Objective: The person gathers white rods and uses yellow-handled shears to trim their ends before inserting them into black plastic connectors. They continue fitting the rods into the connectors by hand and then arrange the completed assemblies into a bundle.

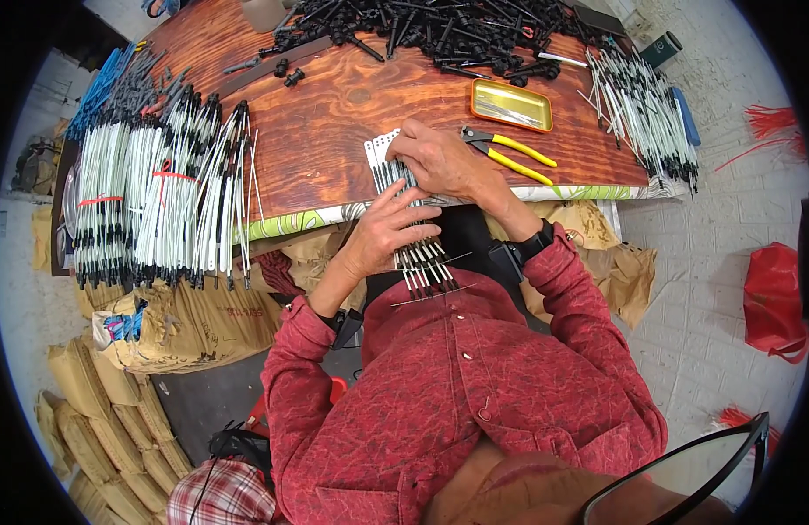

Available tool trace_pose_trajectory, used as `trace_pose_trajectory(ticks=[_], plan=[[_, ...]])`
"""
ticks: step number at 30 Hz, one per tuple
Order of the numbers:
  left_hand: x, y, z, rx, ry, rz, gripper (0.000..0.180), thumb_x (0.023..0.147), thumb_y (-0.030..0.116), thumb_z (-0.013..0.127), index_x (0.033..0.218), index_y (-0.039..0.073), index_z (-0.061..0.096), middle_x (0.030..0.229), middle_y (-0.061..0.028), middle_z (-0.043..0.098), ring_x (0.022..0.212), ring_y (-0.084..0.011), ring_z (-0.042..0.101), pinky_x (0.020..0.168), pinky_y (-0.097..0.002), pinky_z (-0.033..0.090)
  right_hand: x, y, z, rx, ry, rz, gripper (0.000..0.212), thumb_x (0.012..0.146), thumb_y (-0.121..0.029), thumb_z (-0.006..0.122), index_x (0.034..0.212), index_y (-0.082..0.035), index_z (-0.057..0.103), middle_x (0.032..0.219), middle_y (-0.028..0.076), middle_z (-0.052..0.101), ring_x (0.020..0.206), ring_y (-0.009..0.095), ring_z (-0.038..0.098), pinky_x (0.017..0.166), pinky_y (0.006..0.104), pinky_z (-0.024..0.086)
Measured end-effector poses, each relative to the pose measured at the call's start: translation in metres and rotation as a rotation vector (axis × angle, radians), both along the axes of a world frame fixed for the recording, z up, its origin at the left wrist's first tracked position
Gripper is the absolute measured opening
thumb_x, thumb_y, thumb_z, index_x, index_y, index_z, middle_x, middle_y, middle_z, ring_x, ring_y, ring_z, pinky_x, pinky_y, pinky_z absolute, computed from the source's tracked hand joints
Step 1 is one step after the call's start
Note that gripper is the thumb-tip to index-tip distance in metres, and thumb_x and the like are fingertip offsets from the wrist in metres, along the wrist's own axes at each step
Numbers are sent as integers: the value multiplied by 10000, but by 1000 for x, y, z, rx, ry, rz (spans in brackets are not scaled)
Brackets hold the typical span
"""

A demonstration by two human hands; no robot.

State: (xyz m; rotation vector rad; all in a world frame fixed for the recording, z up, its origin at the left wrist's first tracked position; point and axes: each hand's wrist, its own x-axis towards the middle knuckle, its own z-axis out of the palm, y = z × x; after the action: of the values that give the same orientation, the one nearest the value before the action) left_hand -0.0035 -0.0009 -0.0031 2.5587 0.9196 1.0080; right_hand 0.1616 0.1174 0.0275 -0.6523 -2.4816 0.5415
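In the head view we see slim white strips (419, 278) held in both hands at a wooden table (334, 109).

The tabletop is glossy, red-brown and grained, with a leaf-patterned cloth (282, 225) along its near edge; the floor (711, 210) is pale, and wrinkled brown paper sacks (221, 328) lie below. Our left hand (385, 234) spreads its fingers across the dark-tipped strips while our right hand (435, 164) curls closed on their upper part; they reach from the table edge over the lap. We count one pair of yellow-handled pliers (525, 150), one yellow metal tray (527, 98) and two red bands (175, 176) around bundles (164, 210) at left. The heaped black plastic parts (413, 31) are too tangled to count.
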Motion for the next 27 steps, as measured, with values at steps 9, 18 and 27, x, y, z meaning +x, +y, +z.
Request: trace_pose_trajectory(ticks=[9,18,27], plan=[[-2,-3,3,-21,-21,-6,337,710,90,651,1038,124,721,1174,-58,662,1243,-325,547,1129,-554,343,-8,-4,-5,10,14,3,120,878,-53,605,977,-84,664,894,96,555,802,298,615,647,389,490],[-5,1,5,-76,-12,-50,435,628,119,705,1063,137,717,1181,-53,656,1249,-335,532,1132,-555,331,-9,2,-8,-60,101,27,113,864,-91,588,926,-110,682,865,90,555,805,302,609,654,416,485],[-11,13,-5,-92,-8,-111,646,725,638,570,1081,124,729,1187,-85,663,1226,-371,540,1120,-582,291,-15,2,-9,-42,50,-11,106,874,-130,598,954,-119,666,865,86,548,797,307,617,637,429,489]])
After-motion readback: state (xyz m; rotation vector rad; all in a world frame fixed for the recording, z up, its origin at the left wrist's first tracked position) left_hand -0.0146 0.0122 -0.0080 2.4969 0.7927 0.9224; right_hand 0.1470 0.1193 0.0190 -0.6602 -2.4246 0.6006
